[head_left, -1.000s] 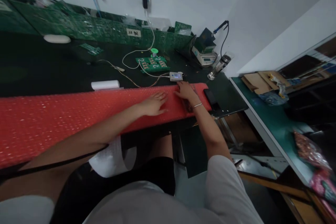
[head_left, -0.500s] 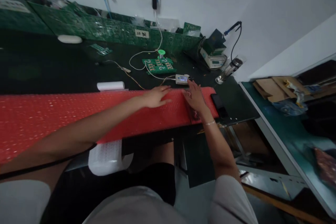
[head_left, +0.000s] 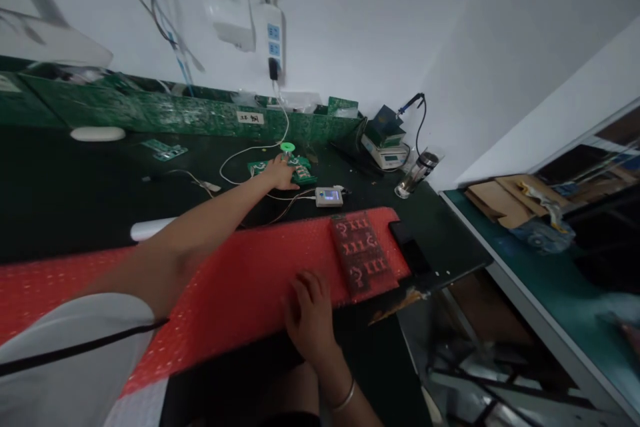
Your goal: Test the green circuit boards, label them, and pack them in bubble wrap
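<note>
My left hand (head_left: 281, 173) reaches across the dark bench and lies over the green circuit boards (head_left: 303, 172), its fingers apart; whether it grips a board cannot be made out. Near the bench's front edge, my right hand (head_left: 313, 313) hovers over or rests on the red bubble wrap (head_left: 270, 260), slightly blurred, fingers loosely bent and thumb apart. Under the right end of this long red sheet, a flat circuit board panel (head_left: 363, 253) shows through. A small meter with a lit screen (head_left: 329, 197) sits behind the wrap.
A black phone (head_left: 411, 250) lies at the wrap's right end. Behind stand a green solder spool (head_left: 287, 147), a scale (head_left: 385, 150) and a clear bottle (head_left: 417, 175). Cables cross the bench. A white roll (head_left: 150, 229) lies left, partly behind my arm.
My left hand has moved from the red wrap to the green boards. The right hand has left the wrapped panel and drawn back toward me, uncovering it. The camera view has tilted up.
</note>
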The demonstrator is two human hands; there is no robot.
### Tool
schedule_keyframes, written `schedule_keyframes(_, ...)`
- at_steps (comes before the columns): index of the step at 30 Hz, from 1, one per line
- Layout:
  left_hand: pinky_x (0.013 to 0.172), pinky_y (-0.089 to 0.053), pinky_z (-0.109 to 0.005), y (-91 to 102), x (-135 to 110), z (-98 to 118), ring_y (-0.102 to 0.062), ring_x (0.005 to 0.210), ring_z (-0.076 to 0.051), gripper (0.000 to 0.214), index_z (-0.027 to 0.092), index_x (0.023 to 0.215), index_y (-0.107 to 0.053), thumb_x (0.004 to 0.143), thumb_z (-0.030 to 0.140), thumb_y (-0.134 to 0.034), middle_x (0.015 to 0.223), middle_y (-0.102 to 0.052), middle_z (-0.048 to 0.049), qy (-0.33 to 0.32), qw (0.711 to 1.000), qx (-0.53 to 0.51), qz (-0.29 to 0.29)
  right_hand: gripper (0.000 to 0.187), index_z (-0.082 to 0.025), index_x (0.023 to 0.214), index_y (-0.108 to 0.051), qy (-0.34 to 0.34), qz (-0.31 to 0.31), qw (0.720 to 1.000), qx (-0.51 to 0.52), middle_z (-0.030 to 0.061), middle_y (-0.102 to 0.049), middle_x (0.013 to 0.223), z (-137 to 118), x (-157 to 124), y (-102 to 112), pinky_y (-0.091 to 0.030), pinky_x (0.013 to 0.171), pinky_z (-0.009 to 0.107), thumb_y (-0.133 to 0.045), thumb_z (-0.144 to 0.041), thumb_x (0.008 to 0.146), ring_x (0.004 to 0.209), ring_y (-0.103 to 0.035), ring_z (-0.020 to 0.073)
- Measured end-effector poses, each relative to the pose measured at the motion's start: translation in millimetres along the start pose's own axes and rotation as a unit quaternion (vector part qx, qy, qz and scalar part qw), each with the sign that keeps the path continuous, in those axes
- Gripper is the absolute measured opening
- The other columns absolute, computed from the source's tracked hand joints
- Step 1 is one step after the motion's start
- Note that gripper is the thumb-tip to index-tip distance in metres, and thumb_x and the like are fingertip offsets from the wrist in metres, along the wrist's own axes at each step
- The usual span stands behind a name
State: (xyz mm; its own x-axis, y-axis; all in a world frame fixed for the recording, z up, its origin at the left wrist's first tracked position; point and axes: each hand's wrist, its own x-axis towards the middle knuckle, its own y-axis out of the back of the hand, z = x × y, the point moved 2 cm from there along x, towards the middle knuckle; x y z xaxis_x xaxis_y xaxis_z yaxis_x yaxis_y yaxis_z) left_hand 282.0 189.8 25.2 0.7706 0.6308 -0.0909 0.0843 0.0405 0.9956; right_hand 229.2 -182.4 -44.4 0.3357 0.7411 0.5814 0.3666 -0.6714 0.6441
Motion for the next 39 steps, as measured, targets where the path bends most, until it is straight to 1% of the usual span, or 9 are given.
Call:
schedule_keyframes(5, 0.124, -0.029, -0.059, -15.4, 21, -10, -0.018, 0.159, -0.046, 0.076, 0.018, 0.140, -0.067, 0.077, 0.059, -0.076, 0.172, -0.028, -0.0198, -0.031, 0.999, 0.008, -0.010, 0.034, -0.023, 0.125, -0.064, -0.003, -0.018, 1.000, 0.011, 0.0130, -0.071, 0.123, 0, 2, 4, -0.063, 0.099, 0.056, -0.064, -0.022, 0.091, 0.117, -0.067, 0.0316)
schedule_keyframes(8, 0.122, -0.032, -0.059, -15.9, 26, -17, -0.019, 0.159, -0.044, 0.074, 0.021, 0.134, -0.071, 0.074, 0.063, -0.076, 0.171, -0.032, -0.0164, -0.037, 0.999, -0.006, -0.008, 0.034, -0.025, 0.126, -0.064, -0.008, -0.028, 1.000, 0.010, 0.0126, -0.070, 0.125, 1, 0, 3, -0.062, 0.099, 0.057, -0.064, -0.024, 0.092, 0.118, -0.066, 0.0318)
schedule_keyframes(13, 0.122, -0.035, -0.054, -15.1, 34, -24, -0.021, 0.159, -0.042, 0.075, 0.023, 0.135, -0.071, 0.074, 0.067, -0.075, 0.169, -0.036, -0.0129, -0.013, 0.999, -0.046, -0.017, 0.036, -0.025, 0.128, -0.064, -0.023, -0.049, 0.998, 0.020, 0.0131, -0.070, 0.128, 2, -2, 2, -0.060, 0.102, 0.059, -0.066, -0.026, 0.092, 0.121, -0.065, 0.0323)
schedule_keyframes(20, 0.122, -0.033, -0.055, -11.1, 32, -20, -0.022, 0.157, -0.045, 0.070, 0.018, 0.130, -0.073, 0.078, 0.064, -0.077, 0.168, -0.035, -0.0156, -0.029, 0.999, -0.021, -0.020, 0.035, -0.024, 0.127, -0.064, -0.031, -0.059, 0.997, 0.024, 0.0141, -0.069, 0.129, 1, -2, 2, -0.058, 0.104, 0.059, -0.066, -0.025, 0.092, 0.122, -0.064, 0.0326)
schedule_keyframes(26, 0.127, -0.023, -0.056, -10.8, 28, -9, -0.015, 0.159, -0.046, 0.065, 0.014, 0.125, -0.076, 0.074, 0.053, -0.083, 0.170, -0.032, -0.0163, -0.058, 0.998, 0.007, -0.024, 0.033, -0.023, 0.125, -0.064, -0.024, -0.045, 0.999, 0.016, 0.0133, -0.071, 0.126, 0, 0, 5, -0.059, 0.103, 0.057, -0.064, -0.024, 0.093, 0.120, -0.065, 0.0323)
schedule_keyframes(30, 0.125, -0.027, -0.057, -9.0, 32, -12, -0.018, 0.158, -0.045, 0.062, 0.014, 0.123, -0.076, 0.075, 0.053, -0.081, 0.167, -0.037, -0.0157, -0.048, 0.999, -0.015, -0.015, 0.032, -0.022, 0.125, -0.064, -0.016, -0.047, 0.999, 0.013, 0.0132, -0.071, 0.124, -1, 2, 7, -0.059, 0.101, 0.055, -0.063, -0.024, 0.093, 0.118, -0.066, 0.0318)
schedule_keyframes(33, 0.122, -0.032, -0.058, -2.6, 35, -21, -0.028, 0.154, -0.044, 0.058, 0.013, 0.115, -0.077, 0.073, 0.052, -0.083, 0.162, -0.044, -0.0187, -0.052, 0.996, -0.078, 0.015, 0.030, -0.021, 0.124, -0.064, -0.021, -0.038, 0.999, 0.008, 0.0123, -0.072, 0.124, -2, 2, 7, -0.059, 0.101, 0.054, -0.061, -0.025, 0.094, 0.117, -0.065, 0.0314)
schedule_keyframes(35, 0.121, -0.036, -0.054, 6.1, 36, -28, -0.039, 0.148, -0.041, 0.056, 0.011, 0.108, -0.076, 0.071, 0.052, -0.085, 0.154, -0.052, -0.0212, -0.070, 0.988, -0.132, 0.041, 0.030, -0.021, 0.125, -0.064, -0.025, -0.035, 0.999, 0.009, 0.0119, -0.071, 0.124, -2, 1, 7, -0.058, 0.102, 0.053, -0.061, -0.026, 0.095, 0.118, -0.064, 0.0306)
schedule_keyframes(39, 0.120, -0.040, -0.046, 40.9, 28, -33, -0.050, 0.140, -0.035, 0.057, 0.010, 0.106, -0.075, 0.072, 0.055, -0.084, 0.152, -0.052, -0.0228, -0.092, 0.952, -0.268, 0.116, 0.029, -0.020, 0.124, -0.064, -0.015, -0.032, 0.999, -0.001, 0.0118, -0.070, 0.125, -1, 1, 6, -0.057, 0.103, 0.051, -0.061, -0.024, 0.095, 0.120, -0.062, 0.0291)
